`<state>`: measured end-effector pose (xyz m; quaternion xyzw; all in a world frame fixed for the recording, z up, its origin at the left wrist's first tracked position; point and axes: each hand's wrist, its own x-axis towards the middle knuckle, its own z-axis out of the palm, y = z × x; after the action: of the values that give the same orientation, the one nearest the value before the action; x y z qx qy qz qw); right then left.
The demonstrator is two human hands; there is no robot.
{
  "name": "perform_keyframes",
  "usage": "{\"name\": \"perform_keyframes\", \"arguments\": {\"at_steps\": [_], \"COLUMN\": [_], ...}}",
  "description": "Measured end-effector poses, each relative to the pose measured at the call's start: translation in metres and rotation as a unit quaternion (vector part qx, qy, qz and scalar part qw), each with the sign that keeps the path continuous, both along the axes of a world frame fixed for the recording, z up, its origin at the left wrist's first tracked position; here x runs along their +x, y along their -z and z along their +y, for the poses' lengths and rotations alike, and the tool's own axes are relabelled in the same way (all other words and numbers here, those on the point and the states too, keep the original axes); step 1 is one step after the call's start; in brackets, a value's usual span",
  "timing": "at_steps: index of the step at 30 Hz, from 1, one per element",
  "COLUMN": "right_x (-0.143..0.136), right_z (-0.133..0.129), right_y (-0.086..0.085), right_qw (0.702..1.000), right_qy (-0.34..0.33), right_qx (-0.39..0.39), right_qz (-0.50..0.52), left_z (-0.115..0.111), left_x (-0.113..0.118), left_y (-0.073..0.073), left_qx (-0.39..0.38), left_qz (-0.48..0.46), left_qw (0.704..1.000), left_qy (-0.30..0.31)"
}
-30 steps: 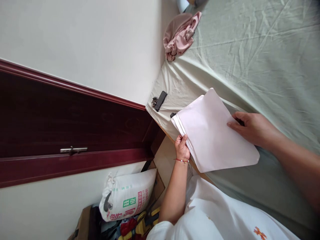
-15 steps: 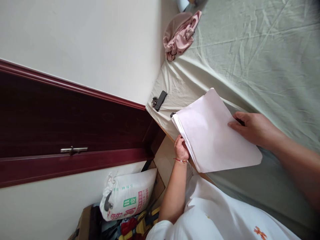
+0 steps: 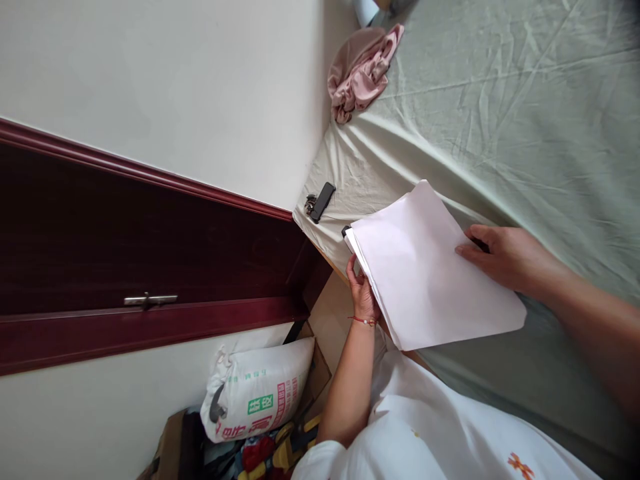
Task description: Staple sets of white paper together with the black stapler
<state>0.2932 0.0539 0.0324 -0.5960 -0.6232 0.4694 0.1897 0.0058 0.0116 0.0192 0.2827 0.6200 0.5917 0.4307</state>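
A stack of white paper sheets [image 3: 435, 273] is held above the edge of the cloth-covered surface. My left hand [image 3: 363, 293] is at its lower left edge, with fingers partly hidden behind the sheets. On the right edge, my right hand [image 3: 505, 257] pinches the stack between thumb and fingers. A small black thing [image 3: 345, 231] shows at the stack's upper left corner; what it is cannot be made out. Near the surface's corner lies a black stapler-like object [image 3: 323, 202] beside a small dark metallic bunch [image 3: 310, 203].
Pink cloth [image 3: 360, 77] lies crumpled on the pale green sheet [image 3: 540, 120] by the wall. A dark red door [image 3: 150, 247] with a metal handle is at the left. Below it are a white printed sack [image 3: 260, 390] and a brown box [image 3: 173, 447].
My left hand's fingers have shifted up along the paper's edge, and one finger is more extended. The stack and my right hand have barely moved.
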Motion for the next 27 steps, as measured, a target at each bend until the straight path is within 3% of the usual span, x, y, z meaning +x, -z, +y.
{"name": "perform_keyframes", "arguments": {"at_steps": [10, 20, 27], "right_x": [0.000, 0.001, 0.000], "right_z": [0.000, -0.001, 0.001], "right_y": [-0.002, -0.008, -0.008], "right_qw": [1.000, 0.999, 1.000], "right_qy": [0.002, 0.029, 0.024], "right_qx": [-0.002, -0.016, -0.009], "right_qz": [0.001, 0.002, -0.007], "left_z": [0.001, -0.001, -0.002], "left_x": [-0.006, -0.007, -0.010], "left_y": [0.010, 0.010, 0.014], "left_qx": [-0.018, -0.011, 0.000], "left_qz": [-0.002, -0.003, 0.023], "left_qw": [1.000, 0.999, 1.000], "left_qy": [-0.009, -0.035, -0.019]}}
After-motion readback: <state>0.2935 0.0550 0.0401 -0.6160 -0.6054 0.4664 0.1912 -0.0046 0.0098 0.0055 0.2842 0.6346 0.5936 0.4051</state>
